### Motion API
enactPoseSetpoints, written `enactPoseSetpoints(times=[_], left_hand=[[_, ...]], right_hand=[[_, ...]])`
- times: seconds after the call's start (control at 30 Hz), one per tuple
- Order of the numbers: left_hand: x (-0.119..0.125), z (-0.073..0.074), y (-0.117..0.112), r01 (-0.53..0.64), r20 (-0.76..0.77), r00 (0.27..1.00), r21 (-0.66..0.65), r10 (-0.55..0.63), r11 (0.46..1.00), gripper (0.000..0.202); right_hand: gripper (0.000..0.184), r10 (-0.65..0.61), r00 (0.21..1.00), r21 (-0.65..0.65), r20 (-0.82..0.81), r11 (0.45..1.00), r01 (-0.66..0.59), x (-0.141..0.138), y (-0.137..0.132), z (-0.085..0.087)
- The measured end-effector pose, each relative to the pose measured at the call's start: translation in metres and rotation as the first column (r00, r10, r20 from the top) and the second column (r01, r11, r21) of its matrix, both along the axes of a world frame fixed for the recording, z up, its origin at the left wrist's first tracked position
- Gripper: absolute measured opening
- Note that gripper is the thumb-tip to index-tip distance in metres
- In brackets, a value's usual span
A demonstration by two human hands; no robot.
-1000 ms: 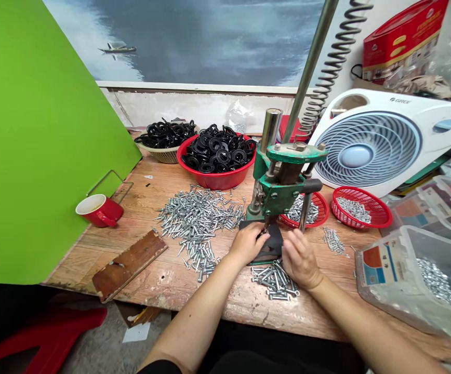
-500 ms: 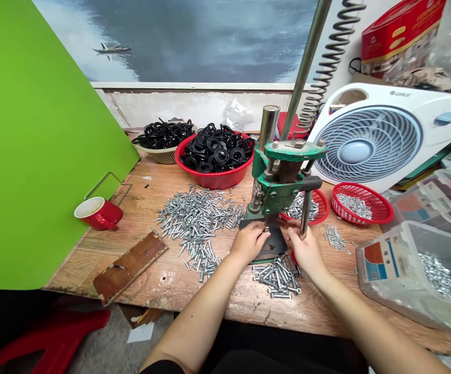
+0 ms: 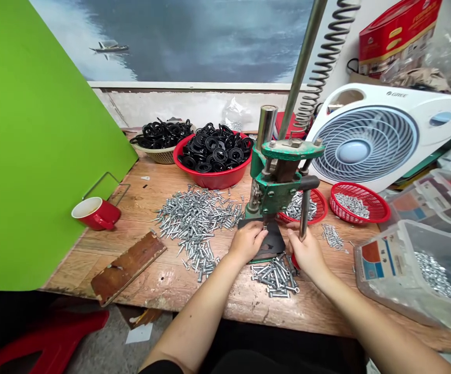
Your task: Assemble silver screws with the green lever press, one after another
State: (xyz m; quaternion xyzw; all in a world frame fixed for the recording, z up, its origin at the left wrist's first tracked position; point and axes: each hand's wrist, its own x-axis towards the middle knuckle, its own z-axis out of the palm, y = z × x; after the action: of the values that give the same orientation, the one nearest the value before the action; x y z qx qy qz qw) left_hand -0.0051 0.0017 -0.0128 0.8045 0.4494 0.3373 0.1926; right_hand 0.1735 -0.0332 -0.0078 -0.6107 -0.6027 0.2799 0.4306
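Note:
A green hand press [image 3: 282, 182] stands on the wooden table in front of me. My right hand [image 3: 306, 252] is closed around the lower end of its steel lever [image 3: 305, 213]. Over the black base plate [image 3: 270, 241], my left hand [image 3: 248, 242] is pinched at a small shiny metal part [image 3: 265, 227] under the press head; the fingers hide most of it. To the left spreads a big heap of small metal bolts [image 3: 194, 213]. A smaller pile of ring-ended bolts [image 3: 276, 275] lies in front of the base, between my forearms.
Behind are a red basin [image 3: 213, 180] of black rings and a beige basket [image 3: 163, 156]. Red baskets [image 3: 381, 210] of metal pieces, a clear plastic bin [image 3: 381, 291] and a fan [image 3: 366, 140] stand right. A red mug [image 3: 103, 214] and a wooden board [image 3: 128, 267] lie left.
The view has shifted very slightly. Both hands keep their places, the left at the small metal part and the right on the lever.

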Motion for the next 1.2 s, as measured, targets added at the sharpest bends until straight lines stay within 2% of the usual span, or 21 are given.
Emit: enactPoseSetpoints(times=[0.1,0.17,0.3,0.37,0.47,0.53,0.6,0.73,0.97,1.2], left_hand=[[0.000,-0.001,0.000,-0.004,-0.015,1.000,0.003,0.004,1.000,0.026],[0.000,0.000,0.000,-0.003,-0.014,1.000,0.001,0.003,1.000,0.027],[0.000,0.004,0.000,-0.012,0.015,1.000,-0.030,0.012,0.999,0.026],[0.001,0.007,0.000,-0.026,0.005,1.000,-0.064,0.026,0.998,0.031],[0.003,0.011,0.003,-0.047,-0.035,0.998,-0.117,0.043,0.992,0.035],[0.005,0.013,0.005,-0.066,-0.055,0.997,-0.130,0.059,0.989,0.033],[0.008,0.013,0.006,-0.095,-0.066,0.994,-0.121,0.087,0.988,0.029],[0.013,0.013,0.005,-0.128,-0.054,0.991,-0.090,0.124,0.988,0.024],[0.012,0.013,0.002,-0.078,-0.036,0.997,-0.074,0.075,0.994,0.022],[0.011,0.013,0.006,-0.061,-0.032,0.998,-0.112,0.058,0.992,0.017]], right_hand=[[0.036,-0.138,0.990,-0.038,-0.041,0.990,0.137,-0.007,0.005,0.002],[0.036,-0.151,0.985,-0.065,-0.085,0.987,0.146,-0.010,0.008,0.002],[0.037,-0.010,0.964,-0.124,-0.267,0.992,-0.024,-0.008,0.013,0.002],[0.035,0.057,0.952,-0.134,-0.301,0.986,-0.102,-0.005,0.016,0.002],[0.031,0.102,0.981,-0.090,-0.164,0.989,-0.117,0.000,0.019,0.005],[0.029,0.095,0.994,-0.050,-0.049,0.994,-0.097,0.002,0.019,0.007],[0.029,0.072,0.997,-0.035,-0.007,0.997,-0.072,0.002,0.018,0.007],[0.030,0.053,0.998,-0.022,-0.034,0.998,-0.054,0.000,0.016,0.006],[0.028,0.058,0.998,0.044,-0.024,0.997,-0.057,-0.001,0.018,0.005],[0.027,0.076,0.996,0.029,-0.036,0.997,-0.075,-0.002,0.020,0.004]])
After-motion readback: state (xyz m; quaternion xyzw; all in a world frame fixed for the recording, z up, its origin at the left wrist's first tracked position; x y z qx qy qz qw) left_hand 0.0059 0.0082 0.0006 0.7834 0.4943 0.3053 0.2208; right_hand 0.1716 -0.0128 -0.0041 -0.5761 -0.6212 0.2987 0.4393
